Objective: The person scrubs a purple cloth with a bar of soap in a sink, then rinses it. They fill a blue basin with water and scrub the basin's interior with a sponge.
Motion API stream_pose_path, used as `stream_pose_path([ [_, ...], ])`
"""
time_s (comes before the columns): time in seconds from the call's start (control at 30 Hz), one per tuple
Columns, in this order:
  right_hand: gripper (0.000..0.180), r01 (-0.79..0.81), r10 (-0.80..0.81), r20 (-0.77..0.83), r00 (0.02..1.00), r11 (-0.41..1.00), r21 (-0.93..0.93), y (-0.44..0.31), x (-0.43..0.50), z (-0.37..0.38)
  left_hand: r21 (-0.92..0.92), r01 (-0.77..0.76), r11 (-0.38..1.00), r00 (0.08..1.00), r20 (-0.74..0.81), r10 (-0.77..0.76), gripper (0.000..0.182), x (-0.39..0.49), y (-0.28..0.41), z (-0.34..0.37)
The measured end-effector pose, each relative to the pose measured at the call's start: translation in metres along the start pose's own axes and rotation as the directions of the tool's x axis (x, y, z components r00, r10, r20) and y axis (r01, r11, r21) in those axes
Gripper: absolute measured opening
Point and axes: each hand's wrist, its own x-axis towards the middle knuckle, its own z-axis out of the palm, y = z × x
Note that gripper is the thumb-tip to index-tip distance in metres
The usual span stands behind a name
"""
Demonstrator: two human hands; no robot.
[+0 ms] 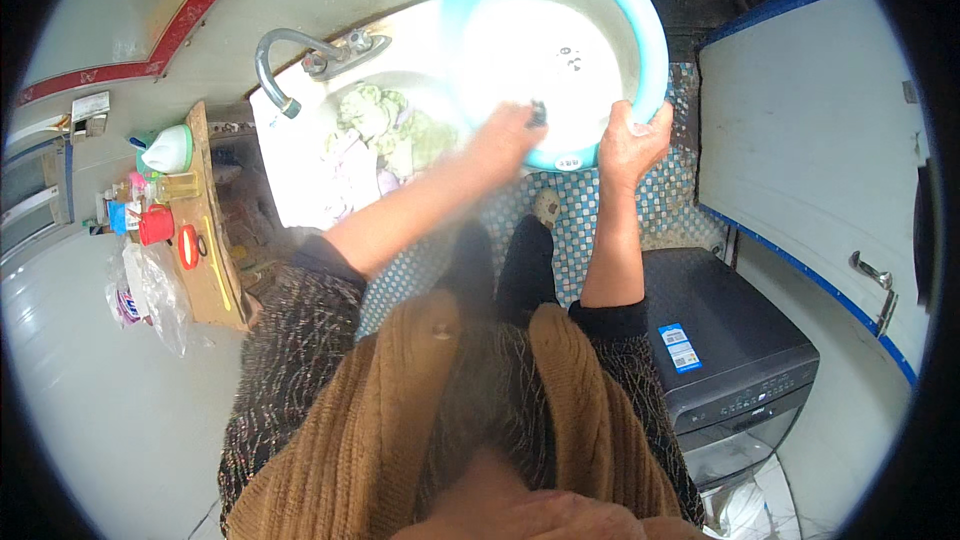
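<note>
My right hand (634,142) grips the near right rim of a turquoise plastic basin (651,37) with a white inside. The basin is tipped towards me above the right end of the white sink (281,165). My left hand (510,133) is blurred and reaches over the near rim to the basin's inside. A small dark patch (537,114) shows at its fingertips; whether it is a held thing or a printed mark I cannot tell. Crumpled pale green cloth (416,139) and lilac patterned cloth (349,165) lie in the sink.
A gooseneck faucet (274,64) arches over the sink's left end. Left of it, a wooden board (214,270) adjoins bottles, a red mug (156,225) and a plastic bag (161,292). A dark washing machine (720,315) and a white door (810,120) flank my right side, above mosaic floor tiles (581,202).
</note>
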Motion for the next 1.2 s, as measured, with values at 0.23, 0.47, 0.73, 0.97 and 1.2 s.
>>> stream_pose_path([
  [0.23,0.024,-0.046,0.051,0.103,0.993,0.998,-0.053,0.004,0.031,-0.02,0.095,-0.073,0.993,0.997,0.046,0.069,0.037,0.001,-0.047,-0.031],
  [0.47,0.02,0.012,-0.014,0.002,1.0,0.949,0.315,0.034,-0.018,-0.01,-0.157,-0.069,0.985,0.988,-0.149,0.045,0.035,0.009,0.016,-0.008],
  [0.73,0.032,-0.295,0.303,0.023,0.953,0.905,0.306,0.061,-0.003,-0.028,0.22,-0.175,0.96,0.982,-0.031,0.186,0.039,0.029,-0.041,-0.01],
  [0.97,0.038,-0.353,0.422,-0.009,0.906,0.768,0.534,0.084,-0.008,-0.026,-0.396,-0.034,0.918,0.996,0.057,0.062,0.048,0.045,0.07,0.028],
  [1.2,0.043,-0.389,0.391,0.133,0.911,0.704,0.595,0.078,0.014,-0.055,0.012,-0.255,0.967,0.871,0.438,0.224,0.046,0.066,0.005,-0.019],
])
